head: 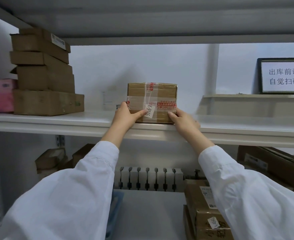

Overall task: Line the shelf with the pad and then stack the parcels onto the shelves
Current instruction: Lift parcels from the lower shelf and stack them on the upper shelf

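Brown cardboard parcel (152, 101), bound with clear and red-printed tape and bearing a white tag marked K-9115, resting on the near edge of the white shelf (56, 118), at its middle. The left hand (128, 115) grips the parcel's lower left corner, thumb laid across the near face beside the tag, fingers wrapped round the side. The right hand (182, 121) grips the lower right corner, thumb on the near face; its far fingers are blurred. Both arms wear white sleeves (77, 187). On the same shelf, far left, stands a stack of boxes (44, 73), with a pink package (1, 96) touching its left side. Far right, a framed sign (284, 76) with Chinese characters stands on a raised ledge against the white wall (142, 63). A second shelf board runs overhead. Below, a white radiator (148, 179) shows at centre, with further boxes (205, 215) on the lower level at near right and others at left.
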`<action>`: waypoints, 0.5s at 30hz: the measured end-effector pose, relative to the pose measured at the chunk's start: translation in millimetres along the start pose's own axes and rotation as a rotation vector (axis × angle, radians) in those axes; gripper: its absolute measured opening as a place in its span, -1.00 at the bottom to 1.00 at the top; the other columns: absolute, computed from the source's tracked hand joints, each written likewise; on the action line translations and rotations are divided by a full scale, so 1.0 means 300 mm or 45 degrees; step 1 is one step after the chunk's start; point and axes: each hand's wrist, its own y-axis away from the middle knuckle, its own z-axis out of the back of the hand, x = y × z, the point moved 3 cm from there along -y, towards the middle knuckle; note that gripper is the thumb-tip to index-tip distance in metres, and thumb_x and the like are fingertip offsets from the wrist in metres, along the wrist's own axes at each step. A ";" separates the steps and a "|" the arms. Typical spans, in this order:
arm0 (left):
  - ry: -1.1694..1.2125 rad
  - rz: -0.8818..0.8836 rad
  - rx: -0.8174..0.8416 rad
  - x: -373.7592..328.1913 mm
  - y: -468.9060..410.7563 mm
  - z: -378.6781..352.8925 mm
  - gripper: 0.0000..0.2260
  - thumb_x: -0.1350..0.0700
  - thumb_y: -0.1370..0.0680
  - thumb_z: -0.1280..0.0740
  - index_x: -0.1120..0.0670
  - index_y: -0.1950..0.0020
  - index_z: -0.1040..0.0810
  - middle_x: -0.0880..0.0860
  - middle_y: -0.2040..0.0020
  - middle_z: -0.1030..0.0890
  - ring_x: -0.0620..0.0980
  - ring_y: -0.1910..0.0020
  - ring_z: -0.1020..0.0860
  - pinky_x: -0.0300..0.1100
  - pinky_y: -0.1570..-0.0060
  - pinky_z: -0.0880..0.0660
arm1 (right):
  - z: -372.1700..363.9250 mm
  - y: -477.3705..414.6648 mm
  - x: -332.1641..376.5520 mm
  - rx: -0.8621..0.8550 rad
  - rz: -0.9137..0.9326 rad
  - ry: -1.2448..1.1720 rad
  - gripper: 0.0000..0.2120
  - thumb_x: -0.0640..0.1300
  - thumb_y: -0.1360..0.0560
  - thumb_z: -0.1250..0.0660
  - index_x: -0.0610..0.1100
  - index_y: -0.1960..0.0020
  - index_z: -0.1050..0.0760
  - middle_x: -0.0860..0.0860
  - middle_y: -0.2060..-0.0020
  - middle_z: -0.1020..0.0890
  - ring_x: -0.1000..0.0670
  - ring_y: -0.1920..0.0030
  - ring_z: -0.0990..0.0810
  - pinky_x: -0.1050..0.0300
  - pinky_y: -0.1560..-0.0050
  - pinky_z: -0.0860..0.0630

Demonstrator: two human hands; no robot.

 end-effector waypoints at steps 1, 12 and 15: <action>-0.010 -0.006 -0.012 0.001 -0.007 0.003 -0.33 -0.14 -0.41 -0.44 0.16 -0.37 -0.29 0.11 -0.37 -0.42 0.10 -0.35 -0.37 -0.10 -0.24 -0.35 | -0.006 -0.004 0.003 -0.015 -0.002 0.019 -0.67 0.10 -0.62 0.00 0.11 -0.29 -0.40 0.06 -0.21 -0.57 -0.08 -0.29 -0.45 0.00 -0.31 -0.11; -0.037 -0.028 -0.051 0.015 -0.007 -0.001 -0.32 -0.08 -0.45 -0.41 0.17 -0.42 -0.19 0.14 -0.41 -0.37 0.14 -0.38 -0.34 -0.05 -0.30 -0.32 | -0.033 0.004 -0.001 -0.083 0.067 0.180 -0.64 0.15 -0.61 0.05 0.17 -0.31 -0.37 0.02 -0.12 -0.63 -0.08 -0.19 -0.52 -0.02 -0.26 -0.12; -0.036 -0.024 -0.067 0.014 0.009 -0.017 -0.14 -0.10 -0.44 -0.41 0.18 -0.52 0.03 0.15 -0.50 -0.19 0.12 -0.47 -0.19 -0.06 -0.40 -0.19 | -0.039 0.006 -0.010 -0.049 0.118 0.217 -0.63 0.14 -0.62 0.06 0.18 -0.38 -0.27 0.03 -0.14 -0.63 -0.08 -0.18 -0.53 -0.02 -0.27 -0.13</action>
